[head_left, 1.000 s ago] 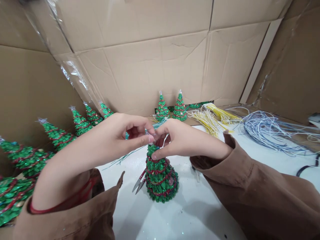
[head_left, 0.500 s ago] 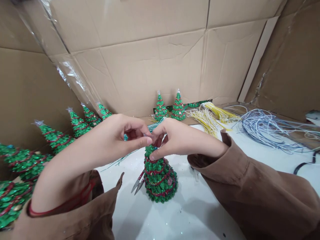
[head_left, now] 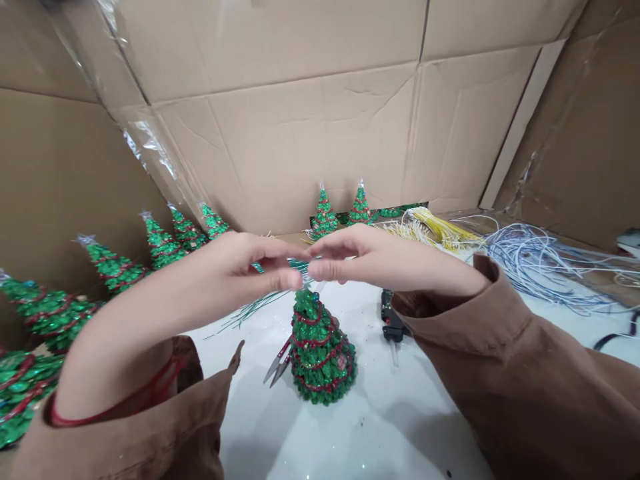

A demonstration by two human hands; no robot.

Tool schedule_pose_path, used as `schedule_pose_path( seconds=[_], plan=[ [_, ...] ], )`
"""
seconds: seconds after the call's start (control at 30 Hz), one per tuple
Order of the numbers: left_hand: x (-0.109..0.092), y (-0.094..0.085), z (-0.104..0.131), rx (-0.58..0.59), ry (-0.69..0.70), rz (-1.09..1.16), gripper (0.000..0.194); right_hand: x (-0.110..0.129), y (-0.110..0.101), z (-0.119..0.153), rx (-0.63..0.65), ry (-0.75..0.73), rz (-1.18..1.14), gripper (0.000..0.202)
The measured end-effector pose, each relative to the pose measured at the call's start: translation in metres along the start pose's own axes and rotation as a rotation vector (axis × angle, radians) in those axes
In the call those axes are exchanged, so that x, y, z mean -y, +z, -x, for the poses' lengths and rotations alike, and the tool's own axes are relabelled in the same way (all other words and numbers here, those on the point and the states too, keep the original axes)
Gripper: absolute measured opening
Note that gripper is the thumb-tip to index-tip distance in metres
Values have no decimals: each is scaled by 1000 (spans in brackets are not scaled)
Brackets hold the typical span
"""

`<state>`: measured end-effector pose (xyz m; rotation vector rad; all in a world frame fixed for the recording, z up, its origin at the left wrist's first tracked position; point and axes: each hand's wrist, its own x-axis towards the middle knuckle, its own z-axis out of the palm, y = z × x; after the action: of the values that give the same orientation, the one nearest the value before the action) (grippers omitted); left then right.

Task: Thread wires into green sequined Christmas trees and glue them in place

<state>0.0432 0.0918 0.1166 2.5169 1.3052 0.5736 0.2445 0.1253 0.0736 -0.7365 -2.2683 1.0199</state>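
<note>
A small green Christmas tree figurine [head_left: 323,357] with red garlands stands upright on the white table in front of me. My left hand [head_left: 250,263] and my right hand [head_left: 363,260] meet above its tip. Their fingers are stretched out, thumbs apart from them, with nothing visibly gripped. Something pale shows at the tip between the thumbs, too blurred to make out. Snips [head_left: 278,364] with red handles lie beside the tree's left side, partly hidden behind it. Near my right sleeve lies a black glue gun [head_left: 391,320] with a clear stick, partly covered.
Several more trees [head_left: 113,267] topped with stars line the left side, and two trees [head_left: 360,205] stand at the back. Yellow wire bundles [head_left: 440,227] and a tangle of white and blue wires [head_left: 530,267] lie right. Green wires [head_left: 250,310] lie behind my hands. Cardboard walls [head_left: 300,133] enclose the table.
My fingers have opened from a pinch at the treetop. My right hand has let go of the tree's upper side and moved up. The glue gun has come into view.
</note>
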Motion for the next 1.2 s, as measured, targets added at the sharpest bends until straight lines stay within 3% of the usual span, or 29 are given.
schedule_pose_path(
  seconds=[0.07,0.13,0.17,0.2,0.4,0.6,0.77,0.83,0.93,1.1,1.2],
  plan=[
    [-1,2,-1,-156,-42,41,38,-1,8,-4,-101,-10,-90,43],
    [-1,9,-8,-443,-99,85,40,-3,21,-11,-167,-15,-193,45],
    [-1,14,-13,-518,-111,141,39,-4,29,-15,-181,-20,-244,45],
    [-2,20,-18,-510,-124,200,38,-5,37,-19,-180,-29,-291,43],
    [-6,51,-36,-234,-205,613,50,-19,72,-32,-92,-96,-564,57],
    [-8,46,-34,59,-172,721,57,-28,86,-35,-172,-22,-731,62],
    [1,48,-32,305,-199,801,72,-28,90,-36,-162,-110,-868,57],
    [4,51,-30,329,-240,813,78,-30,91,-36,-183,-152,-889,58],
    [8,53,-27,284,-248,838,70,-36,94,-36,-201,-173,-846,54],
    [26,53,-27,392,35,1093,46,-41,97,-37,-209,-114,-776,47],
    [41,59,-30,448,126,1238,49,-41,97,-37,-180,-52,-808,48]
  ],
)
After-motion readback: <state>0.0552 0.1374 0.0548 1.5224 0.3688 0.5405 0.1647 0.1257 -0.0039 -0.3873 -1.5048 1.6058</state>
